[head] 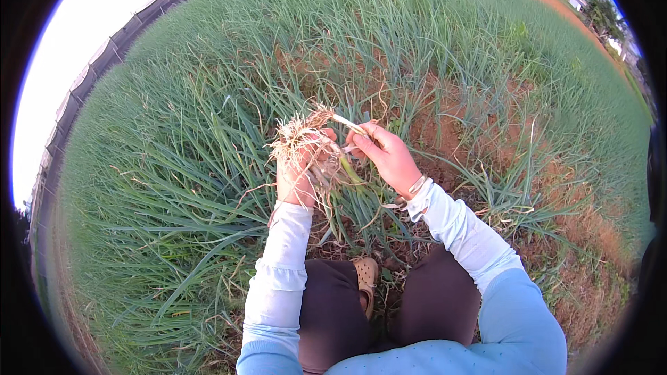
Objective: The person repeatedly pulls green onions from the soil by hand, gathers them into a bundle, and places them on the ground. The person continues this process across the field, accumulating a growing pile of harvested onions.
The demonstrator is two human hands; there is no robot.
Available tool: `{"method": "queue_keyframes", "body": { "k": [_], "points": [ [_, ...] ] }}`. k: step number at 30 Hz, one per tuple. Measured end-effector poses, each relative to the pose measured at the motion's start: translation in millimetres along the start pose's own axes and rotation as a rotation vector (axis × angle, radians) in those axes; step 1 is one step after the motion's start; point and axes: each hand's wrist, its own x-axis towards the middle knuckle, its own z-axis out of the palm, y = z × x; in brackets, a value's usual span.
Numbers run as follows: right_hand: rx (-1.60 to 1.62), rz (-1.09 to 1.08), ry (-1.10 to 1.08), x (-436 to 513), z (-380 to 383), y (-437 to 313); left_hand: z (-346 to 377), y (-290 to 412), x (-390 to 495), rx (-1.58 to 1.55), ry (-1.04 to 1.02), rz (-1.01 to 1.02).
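Note:
My left hand [296, 179] is closed around a bunch of uprooted green onions [325, 169], partly hidden behind their pale, stringy roots [294, 140]. The roots point up and to the left, while the green leaves hang down toward the soil. Between the thumb and fingers of my right hand [383, 153] is the white stem of a single green onion [348, 123]. Its root end meets the roots of the bunch. Both hands are close together in front of my knees, above the plants.
Dense green onion plants [198, 182] surround me on the left and ahead. Reddish bare soil [443, 125] shows at the right, with loose leaves [513, 198] lying over it. A tan perforated clog [366, 273] is between my knees. A dark fence [112, 47] borders the field's left side.

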Motion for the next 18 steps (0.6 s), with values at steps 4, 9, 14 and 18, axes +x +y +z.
{"method": "queue_keyframes", "body": {
  "k": [4, 9, 14, 18],
  "points": [
    [0.302, 0.019, 0.070, 3, -46, -3, -10, 0, 5, -0.087, 0.124, -0.039],
    [0.437, 0.013, 0.281, -9, -117, -6, -34, 8, 8, -0.099, 0.236, 0.104],
    [0.573, -0.129, 0.468, -42, -170, -10, -52, 20, 3, 0.152, 0.317, 0.069],
    [0.667, -0.322, 0.489, -85, -207, 1, -69, 20, 8, 0.106, 0.391, 0.278]
  ]
}}
